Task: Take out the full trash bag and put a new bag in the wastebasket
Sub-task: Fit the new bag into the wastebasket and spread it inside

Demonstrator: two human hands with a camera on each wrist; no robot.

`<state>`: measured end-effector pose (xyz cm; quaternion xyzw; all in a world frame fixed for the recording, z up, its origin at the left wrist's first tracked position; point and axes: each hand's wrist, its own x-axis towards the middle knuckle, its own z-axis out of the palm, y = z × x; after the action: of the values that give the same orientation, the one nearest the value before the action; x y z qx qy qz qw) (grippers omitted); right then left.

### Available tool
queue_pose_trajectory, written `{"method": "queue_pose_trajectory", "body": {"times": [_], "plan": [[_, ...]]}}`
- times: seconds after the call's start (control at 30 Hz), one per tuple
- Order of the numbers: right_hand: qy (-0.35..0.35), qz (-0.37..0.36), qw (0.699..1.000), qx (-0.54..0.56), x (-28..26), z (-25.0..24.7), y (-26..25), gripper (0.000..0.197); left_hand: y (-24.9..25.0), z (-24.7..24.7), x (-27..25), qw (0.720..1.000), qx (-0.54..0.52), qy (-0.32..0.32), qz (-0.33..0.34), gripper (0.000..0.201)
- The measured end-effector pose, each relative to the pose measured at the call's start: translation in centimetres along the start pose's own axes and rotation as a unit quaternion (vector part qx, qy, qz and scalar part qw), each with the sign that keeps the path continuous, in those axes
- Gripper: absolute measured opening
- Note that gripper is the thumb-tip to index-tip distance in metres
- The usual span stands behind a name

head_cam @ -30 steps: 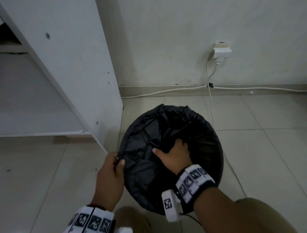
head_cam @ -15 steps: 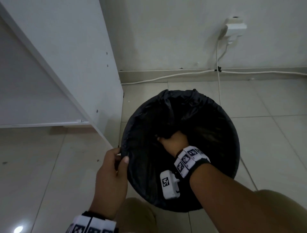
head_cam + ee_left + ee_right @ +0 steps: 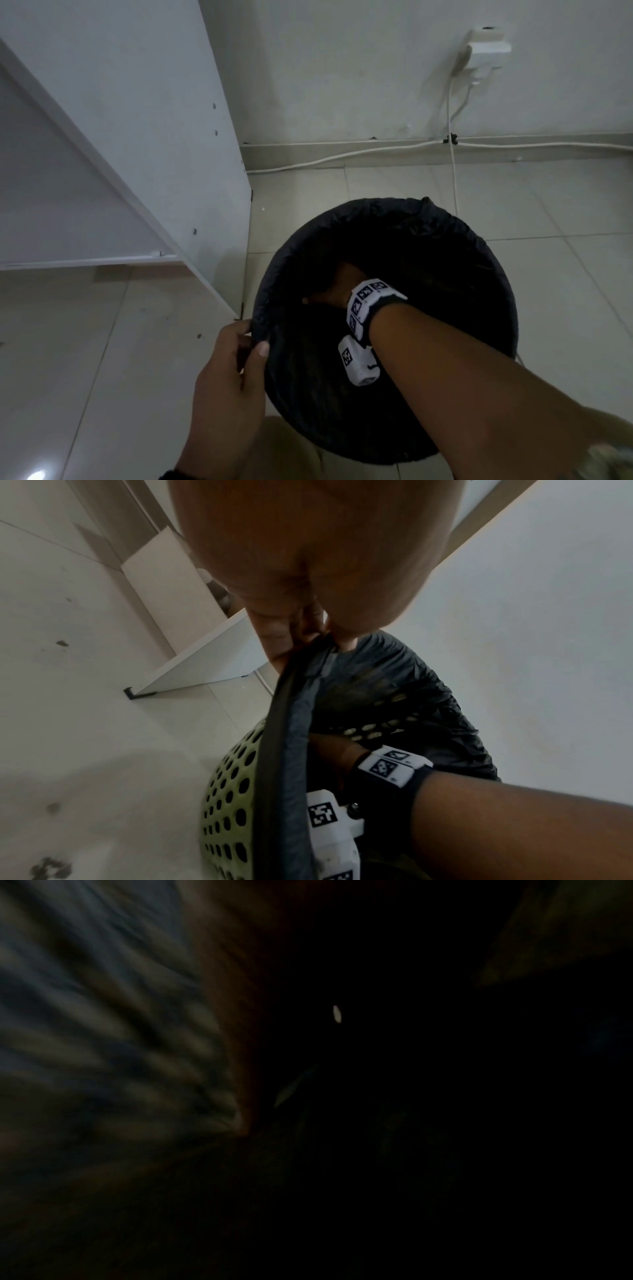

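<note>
A black trash bag (image 3: 462,274) lines a round wastebasket, and its edge is folded over the rim. The wastebasket's pale green perforated wall (image 3: 232,791) shows in the left wrist view. My left hand (image 3: 255,342) pinches the bag's edge against the rim on the near left side, thumb inside and fingers outside (image 3: 322,639). My right hand (image 3: 337,291) reaches down inside the bag, wrist below the rim. Its fingers are lost in the dark. The right wrist view is black and blurred.
A white cabinet side panel (image 3: 171,137) stands close to the left of the basket. On the wall behind is a socket with a plug (image 3: 486,44), and a white cable (image 3: 452,164) drops from it to the tiled floor (image 3: 565,205) behind the basket.
My right hand has gone deeper into the basket, pushing the bag down from a bunched heap into the hollow. My left hand keeps its pinch on the rim.
</note>
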<state>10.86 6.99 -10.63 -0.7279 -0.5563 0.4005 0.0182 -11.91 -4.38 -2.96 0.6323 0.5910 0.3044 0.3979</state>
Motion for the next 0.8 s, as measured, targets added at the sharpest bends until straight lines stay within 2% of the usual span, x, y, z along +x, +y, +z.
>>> {"method": "queue_pose_trajectory", "body": {"times": [0.07,0.13,0.2,0.27,0.33,0.37,0.4,0.47,0.57,0.63,0.73,0.8], "plan": [[-0.007,-0.001,1.000,0.017,0.6,0.3,0.6,0.111,0.0,-0.1,0.2,1.000,-0.005,0.000,-0.007,0.020],[0.023,-0.013,0.997,0.066,0.1,0.1,0.9,0.109,0.1,-0.2,0.6,1.000,-0.008,0.001,-0.018,0.018],[0.082,-0.029,0.992,0.094,-1.3,-0.7,1.0,0.089,0.3,-0.3,1.1,1.000,-0.005,0.007,-0.020,0.018],[0.141,-0.028,0.985,0.098,-2.8,-1.3,0.9,0.060,0.6,-0.4,1.6,1.000,0.002,0.011,-0.016,0.017],[0.160,-0.031,0.981,0.106,-3.9,-1.3,0.5,0.037,0.8,-0.3,1.9,1.000,0.005,0.010,-0.016,0.015],[0.140,-0.038,0.983,0.113,-4.0,-1.0,0.1,0.032,0.9,-0.3,1.9,1.000,0.007,0.009,-0.017,0.015],[0.101,-0.044,0.988,0.109,-3.7,-0.5,-0.4,0.032,1.0,-0.2,1.8,1.000,0.008,0.008,-0.020,0.016],[0.016,-0.038,0.996,0.081,-2.0,0.9,-1.0,0.048,1.0,0.0,1.5,1.000,0.004,0.013,-0.028,0.016],[-0.048,0.002,0.992,0.121,0.1,2.3,-1.5,0.077,1.0,0.2,0.9,0.999,-0.010,0.025,-0.041,0.017],[-0.046,0.006,0.985,0.167,0.5,2.5,-1.1,0.080,1.1,0.3,1.0,0.999,-0.010,0.029,-0.042,0.018],[-0.011,-0.005,0.968,0.251,-0.4,1.6,-0.7,0.071,1.3,0.4,1.3,0.999,-0.001,0.037,-0.032,0.017],[0.010,-0.012,0.963,0.269,-2.3,-0.2,-1.0,0.062,1.9,0.3,1.8,0.999,0.010,0.035,-0.026,0.016]]}}
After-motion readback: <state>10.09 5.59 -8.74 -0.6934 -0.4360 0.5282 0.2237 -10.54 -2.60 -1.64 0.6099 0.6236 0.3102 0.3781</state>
